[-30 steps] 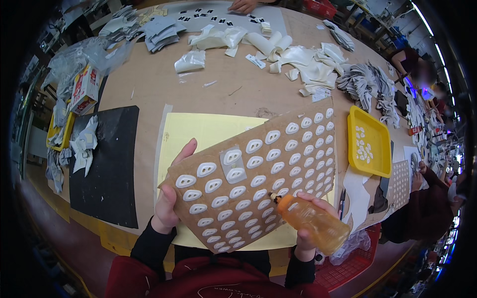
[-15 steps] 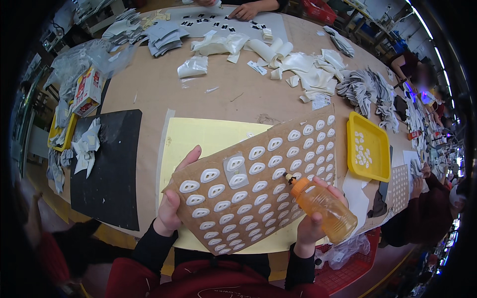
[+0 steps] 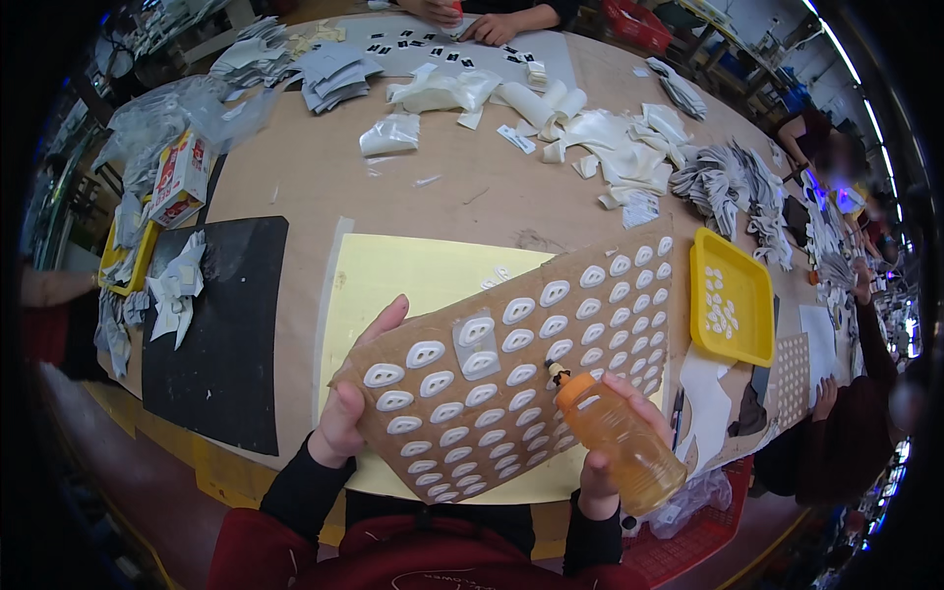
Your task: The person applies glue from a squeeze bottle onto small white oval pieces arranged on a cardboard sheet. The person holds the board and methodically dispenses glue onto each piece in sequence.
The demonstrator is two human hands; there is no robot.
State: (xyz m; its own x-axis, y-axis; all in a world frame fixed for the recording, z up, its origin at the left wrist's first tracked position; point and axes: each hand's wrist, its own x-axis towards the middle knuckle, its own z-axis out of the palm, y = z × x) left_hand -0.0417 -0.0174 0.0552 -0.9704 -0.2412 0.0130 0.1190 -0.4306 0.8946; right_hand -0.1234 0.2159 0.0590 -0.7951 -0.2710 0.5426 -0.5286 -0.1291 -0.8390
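My left hand (image 3: 344, 408) grips the left edge of a tilted brown cardboard sheet (image 3: 372, 425), its thumb on the front. Rows of small white oval pieces, each with two holes, cover the sheet. A clear plastic patch (image 3: 475, 346) lies over two of them. In my right hand (image 3: 596, 482) is a squeeze bottle (image 3: 629, 452) of amber liquid with an orange cap. Its dark nozzle tip (image 3: 553, 368) points at an oval piece near the middle of the sheet; whether they touch I cannot tell. Beneath lies a yellow sheet (image 3: 393, 280) with a few loose white pieces.
To the right stands a yellow tray (image 3: 700, 295) holding white pieces. A black mat (image 3: 211, 364) with grey scraps lies left, near a white-and-red box (image 3: 181, 182). White fabric (image 3: 619, 157) is heaped at the back. Another person's hand (image 3: 492, 28) works at the far side.
The bottle has shifted left and slightly down, its nozzle now nearer the sheet's middle. The cardboard sheet sits slightly further right in view. At the far side, the person now holds a red-and-white item.
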